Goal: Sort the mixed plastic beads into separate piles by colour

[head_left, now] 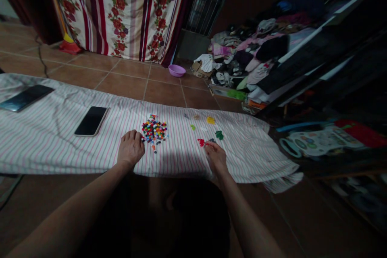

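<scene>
A mixed pile of small coloured pieces (154,130) lies on the striped cloth (178,157). At its left edge rests my left hand (131,148), fingers curled; what they hold, if anything, is hidden. My right hand (216,155) is pinched beside the small red group (200,142), and the thing between its fingertips is too small to name. Around it lie separate groups: yellow (211,120), dark green (219,134), white (204,128), light green (192,127), tan (196,117) and grey (186,116). Another dark grey group is partly behind my right fingertips.
A black phone (91,121) lies left of the pile, with a dark tablet-like device (26,97) farther left. Beyond the cloth, a purple basin (177,70) stands on the tiled floor near heaped clothes (242,52). A colourful plastic toy (314,142) is at the right.
</scene>
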Available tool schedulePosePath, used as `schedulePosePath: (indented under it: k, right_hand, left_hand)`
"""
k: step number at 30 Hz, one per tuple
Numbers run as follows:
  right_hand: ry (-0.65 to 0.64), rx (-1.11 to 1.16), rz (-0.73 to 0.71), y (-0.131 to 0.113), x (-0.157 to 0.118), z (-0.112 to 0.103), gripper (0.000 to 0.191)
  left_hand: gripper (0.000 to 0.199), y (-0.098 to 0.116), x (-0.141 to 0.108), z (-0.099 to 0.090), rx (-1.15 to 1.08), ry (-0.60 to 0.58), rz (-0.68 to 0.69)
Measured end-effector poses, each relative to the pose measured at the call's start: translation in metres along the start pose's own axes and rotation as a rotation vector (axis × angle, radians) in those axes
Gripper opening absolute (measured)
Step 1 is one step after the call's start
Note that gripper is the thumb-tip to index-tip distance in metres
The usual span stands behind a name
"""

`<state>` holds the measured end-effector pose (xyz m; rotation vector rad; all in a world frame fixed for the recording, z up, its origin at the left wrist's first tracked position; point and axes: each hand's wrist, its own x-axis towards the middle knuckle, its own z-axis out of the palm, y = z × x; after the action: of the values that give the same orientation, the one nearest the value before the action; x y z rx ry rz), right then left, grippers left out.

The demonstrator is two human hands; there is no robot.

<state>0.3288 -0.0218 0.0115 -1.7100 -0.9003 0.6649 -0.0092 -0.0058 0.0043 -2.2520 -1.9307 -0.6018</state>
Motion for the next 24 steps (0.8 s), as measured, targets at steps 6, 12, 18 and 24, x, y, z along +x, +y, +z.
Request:
schedulePosePath:
  k: [6, 12, 18, 24]
  right_hand:
    - [-0.012, -0.335, -0.168, 0.017, 0.005, 0.000, 0.030]
    - [-0.005, -0.604, -0.209, 0.016, 0.008, 0.004, 0.029]
    - [-0.001, -0.658, -0.172, 0.011, 0.007, 0.007, 0.026]
    - [-0.010, -0.541, -0.165, 0.014, 0.005, 0.003, 0.032]
  left_hand:
    - [0.016, 0.000, 0.000, -0.001, 0.020, -0.007, 0.014]
    - [0.018, 0.000, 0.000, -0.001, 0.019, 0.000, 0.009]
    - [0.017, 0.000, 0.000, -0.002, 0.015, -0.012, -0.002]
    - [0.018, 0.000, 0.001, -0.003, 0.006, -0.022, 0.000]
